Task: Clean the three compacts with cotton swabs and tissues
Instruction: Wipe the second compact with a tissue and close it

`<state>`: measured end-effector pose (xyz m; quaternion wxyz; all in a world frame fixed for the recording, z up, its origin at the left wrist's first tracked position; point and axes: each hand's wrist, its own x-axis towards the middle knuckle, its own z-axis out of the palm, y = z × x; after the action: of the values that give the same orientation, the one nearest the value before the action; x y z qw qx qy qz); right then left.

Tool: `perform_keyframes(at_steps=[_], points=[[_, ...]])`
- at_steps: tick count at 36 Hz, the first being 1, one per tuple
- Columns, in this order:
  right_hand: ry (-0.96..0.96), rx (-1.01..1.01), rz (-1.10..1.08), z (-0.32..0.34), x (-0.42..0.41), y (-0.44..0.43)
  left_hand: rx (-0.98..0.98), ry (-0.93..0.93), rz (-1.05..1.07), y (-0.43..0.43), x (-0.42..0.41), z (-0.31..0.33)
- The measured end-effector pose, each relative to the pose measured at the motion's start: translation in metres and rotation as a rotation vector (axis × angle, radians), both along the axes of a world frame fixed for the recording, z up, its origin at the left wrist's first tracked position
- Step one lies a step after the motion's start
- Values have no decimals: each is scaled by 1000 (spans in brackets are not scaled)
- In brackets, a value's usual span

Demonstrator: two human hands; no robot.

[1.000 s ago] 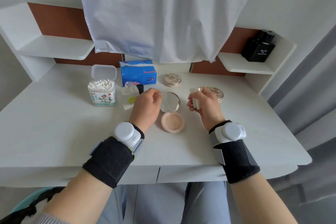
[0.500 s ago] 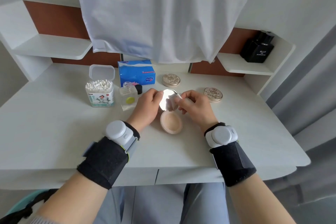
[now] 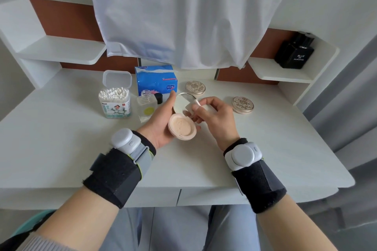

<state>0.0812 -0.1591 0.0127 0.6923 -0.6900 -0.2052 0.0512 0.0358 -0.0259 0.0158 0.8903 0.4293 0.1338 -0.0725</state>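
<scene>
Pink plastic, by the look of it, so the open compact (image 3: 182, 127) should be light and stiff. Its weak points are the hinge and the mirror lid (image 3: 182, 102), and the pressed powder in the pan would likely crumble under a knock. The smooth casing could slip in a loose grip, so the rim of the base is the place to hold, clear of the powder. The left hand (image 3: 161, 120) has it that way: palm up, fingers curled under and round the base, thumb up along the lid's edge. The compact seems lifted just off the desk (image 3: 81, 149), in front of the person. The right hand (image 3: 216, 120) reaches in from the right, knuckles up, fingertips pinching a white wad, probably tissue (image 3: 204, 106), against the mirror. The tissue is soft and will give, but a hard push might fold the lid back on its hinge. The far compact (image 3: 195, 87) and the right compact (image 3: 243, 104) lie closed on the desk, apart from both hands
</scene>
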Motion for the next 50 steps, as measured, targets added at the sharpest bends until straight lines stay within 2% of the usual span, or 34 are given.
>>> perform_keyframes(at_steps=[4,8,13,16,22,28,35,42,46,50], points=[[-15,-28,-53,1,0,-1,-26,24,-9,3,1,1],[-79,-148,-143,-5,2,1,-65,-3,-22,7,2,-1],[-428,-329,-280,-9,5,2,-46,-22,-45,10,-1,-2],[-547,-370,-323,-9,5,4,-33,-17,-50,11,-2,-2],[-368,-400,-411,1,4,3,-12,17,-80,9,-1,-2],[-331,-466,-429,4,9,7,51,6,-114,12,-5,0],[-402,-563,-353,15,16,14,43,34,-154,12,-5,-3],[-270,-543,-117,26,12,17,16,-16,-148,14,-3,-3],[-469,-651,-106,19,13,7,-40,-10,-103,17,0,-7],[-628,-652,-42,9,11,-6,-54,11,-125,15,0,-8]])
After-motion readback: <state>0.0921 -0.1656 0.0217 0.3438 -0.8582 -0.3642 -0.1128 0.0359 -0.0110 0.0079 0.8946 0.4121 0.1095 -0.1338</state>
